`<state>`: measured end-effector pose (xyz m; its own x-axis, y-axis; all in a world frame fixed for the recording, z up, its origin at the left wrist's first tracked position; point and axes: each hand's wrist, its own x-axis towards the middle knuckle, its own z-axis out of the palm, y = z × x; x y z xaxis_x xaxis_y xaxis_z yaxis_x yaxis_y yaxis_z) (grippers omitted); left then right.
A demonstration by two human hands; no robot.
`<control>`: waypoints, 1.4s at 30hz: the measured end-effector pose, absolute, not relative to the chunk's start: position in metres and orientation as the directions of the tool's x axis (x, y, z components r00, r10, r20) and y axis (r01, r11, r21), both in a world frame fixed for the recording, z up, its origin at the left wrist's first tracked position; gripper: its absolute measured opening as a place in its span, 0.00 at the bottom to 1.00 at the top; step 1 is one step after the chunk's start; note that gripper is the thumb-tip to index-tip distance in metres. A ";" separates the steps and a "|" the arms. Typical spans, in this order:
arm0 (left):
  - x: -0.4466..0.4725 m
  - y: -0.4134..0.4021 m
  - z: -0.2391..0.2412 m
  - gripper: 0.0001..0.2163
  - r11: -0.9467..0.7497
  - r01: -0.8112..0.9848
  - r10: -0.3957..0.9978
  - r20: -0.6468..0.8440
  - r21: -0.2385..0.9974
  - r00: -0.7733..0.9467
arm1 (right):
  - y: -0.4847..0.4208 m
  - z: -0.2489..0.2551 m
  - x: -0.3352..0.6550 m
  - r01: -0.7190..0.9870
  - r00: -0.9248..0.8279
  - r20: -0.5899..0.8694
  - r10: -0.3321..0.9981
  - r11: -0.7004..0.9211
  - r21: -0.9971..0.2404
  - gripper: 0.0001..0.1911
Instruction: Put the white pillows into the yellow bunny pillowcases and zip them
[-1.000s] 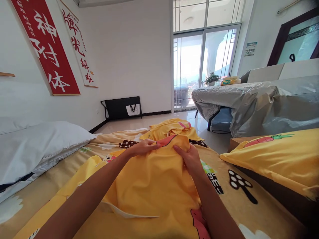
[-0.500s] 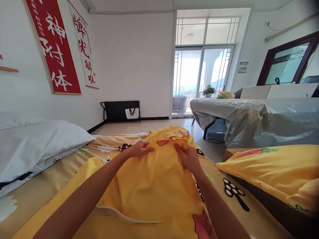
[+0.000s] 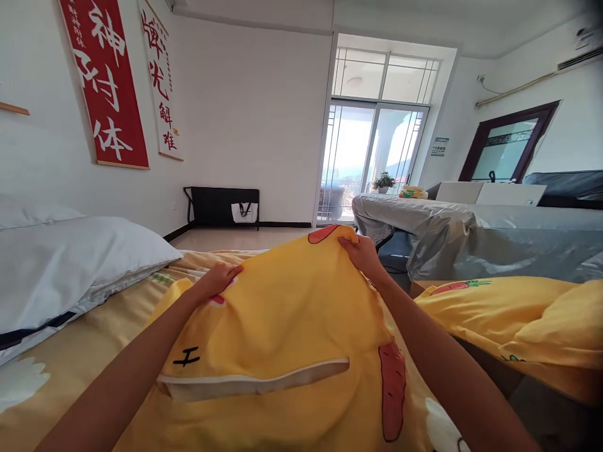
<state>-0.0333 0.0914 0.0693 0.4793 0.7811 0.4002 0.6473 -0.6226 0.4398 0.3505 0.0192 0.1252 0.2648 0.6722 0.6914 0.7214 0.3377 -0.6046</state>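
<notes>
A yellow pillowcase (image 3: 292, 314) with carrot prints is stretched between my two hands, its top edge raised off the bed. My left hand (image 3: 217, 280) pinches the fabric at its left side. At the upper right corner, my right hand (image 3: 360, 251) is closed on the cloth, thumb over the edge. A long slit with a pale border (image 3: 264, 384) gapes across the lower part of the pillowcase. Under it lies a tan patterned bedspread (image 3: 108, 326).
White pillows (image 3: 89, 270) lie on the bed's left. A stuffed yellow pillow (image 3: 513, 314) with a carrot print rests at the right over a box. Beyond stands a table under plastic sheeting (image 3: 509, 232). A folded black frame (image 3: 211, 207) leans against the far wall.
Both hands have spread apart, left hand lower and to the left, right hand up, pulling the pillowcase wider and taut. The slit has opened. The view has shifted slightly right.
</notes>
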 end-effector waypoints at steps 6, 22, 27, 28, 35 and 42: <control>-0.061 0.074 0.104 0.25 -0.632 0.658 0.768 0.446 0.410 0.459 | 0.006 0.162 0.321 0.819 0.270 0.780 0.565 0.292 -0.494 0.19; -0.076 -0.041 0.029 0.11 -0.798 0.431 0.137 0.570 -0.421 0.810 | -0.009 0.217 0.276 0.956 -0.166 0.789 0.592 -0.099 0.276 0.13; -0.089 -0.052 0.026 0.10 -0.819 0.440 0.245 0.470 -0.367 0.848 | 0.002 0.203 0.295 0.961 -0.005 0.739 0.673 -0.201 0.190 0.16; -0.090 -0.056 0.029 0.08 -0.843 0.444 0.304 0.413 -0.303 0.859 | 0.004 0.200 0.297 0.962 0.001 0.738 0.674 -0.202 0.184 0.16; -0.122 -0.001 0.068 0.19 -0.675 0.684 0.713 0.484 0.277 0.507 | -0.008 0.201 0.291 0.965 -0.177 0.833 0.525 -0.074 0.251 0.14; -0.143 0.071 0.018 0.26 -0.427 0.829 0.891 0.326 0.361 0.317 | -0.033 0.209 0.315 0.987 -0.145 0.938 0.316 -0.015 0.158 0.18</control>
<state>-0.1432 0.0705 0.0184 0.3166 0.8908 0.3260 0.8292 -0.4268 0.3609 0.3145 -0.0335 0.2092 -0.1450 0.3158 0.9377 0.9874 -0.0153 0.1578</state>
